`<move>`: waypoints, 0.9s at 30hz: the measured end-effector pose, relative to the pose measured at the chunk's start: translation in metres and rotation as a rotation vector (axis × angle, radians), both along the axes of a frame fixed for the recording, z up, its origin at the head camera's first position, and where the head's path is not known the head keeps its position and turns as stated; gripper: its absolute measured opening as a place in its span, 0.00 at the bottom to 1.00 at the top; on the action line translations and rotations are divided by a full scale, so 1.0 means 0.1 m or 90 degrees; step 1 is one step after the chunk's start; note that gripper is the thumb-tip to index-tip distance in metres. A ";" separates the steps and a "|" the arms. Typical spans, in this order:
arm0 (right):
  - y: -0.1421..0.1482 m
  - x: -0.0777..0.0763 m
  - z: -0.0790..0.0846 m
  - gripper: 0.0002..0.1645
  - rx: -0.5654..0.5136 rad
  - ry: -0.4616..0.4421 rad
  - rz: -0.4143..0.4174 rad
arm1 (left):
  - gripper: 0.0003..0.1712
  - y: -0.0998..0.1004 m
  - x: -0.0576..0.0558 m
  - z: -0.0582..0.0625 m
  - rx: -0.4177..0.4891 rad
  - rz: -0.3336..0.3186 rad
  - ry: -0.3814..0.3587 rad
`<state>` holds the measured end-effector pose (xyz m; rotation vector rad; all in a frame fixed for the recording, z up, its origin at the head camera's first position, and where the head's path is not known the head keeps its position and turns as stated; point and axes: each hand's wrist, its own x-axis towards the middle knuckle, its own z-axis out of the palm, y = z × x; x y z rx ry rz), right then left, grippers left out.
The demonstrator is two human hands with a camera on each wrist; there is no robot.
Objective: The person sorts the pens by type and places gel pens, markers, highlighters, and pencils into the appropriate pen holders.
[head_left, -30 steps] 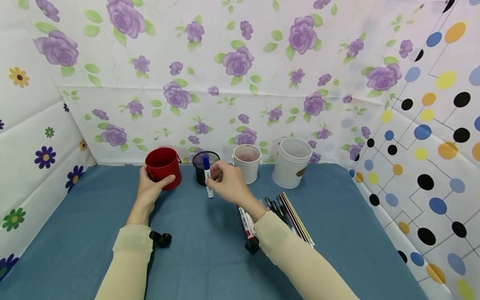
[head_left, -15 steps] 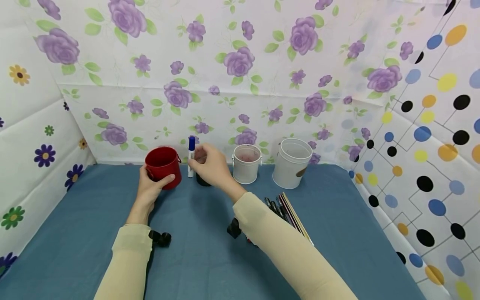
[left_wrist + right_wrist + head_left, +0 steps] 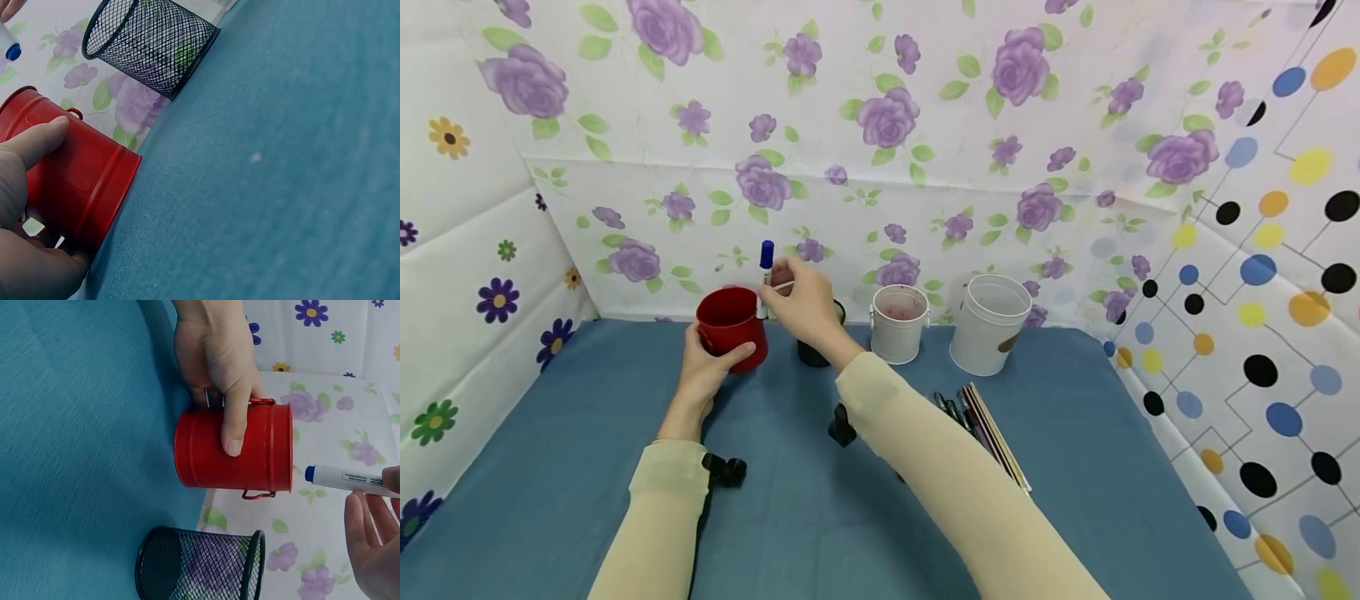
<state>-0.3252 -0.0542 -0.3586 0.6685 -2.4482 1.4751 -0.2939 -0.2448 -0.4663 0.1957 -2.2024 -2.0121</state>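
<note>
My left hand grips a red bucket standing on the blue cloth, its thumb along the near side in the right wrist view. Between thumb and fingers, my right hand pinches a white marker with a blue cap and blue lower end. The marker is upright, its lower end just above the bucket's rim and apart from it in the right wrist view. Just right of the bucket is a black mesh pen cup, partly hidden behind my right hand in the head view.
A small white bucket and a taller white bucket stand by the flowered back wall. Several pens and thin sticks lie on the blue cloth, partly under my right forearm.
My right hand has carried the marker left and upward, from in front of the mesh cup to beside the red bucket's rim. My left hand keeps its grip on the bucket.
</note>
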 end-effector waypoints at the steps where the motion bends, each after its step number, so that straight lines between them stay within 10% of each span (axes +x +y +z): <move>1: -0.01 -0.01 0.00 0.14 -0.002 -0.001 -0.002 | 0.60 0.00 -0.01 0.00 0.000 -0.001 -0.001; 10: -0.18 -0.07 -0.05 0.13 -0.022 -0.019 0.003 | 0.60 -0.09 -0.17 -0.23 -0.011 0.010 0.001; 27: -0.32 -0.10 -0.19 0.14 0.022 -0.043 -0.028 | 0.60 0.00 -0.02 0.00 0.002 -0.003 -0.012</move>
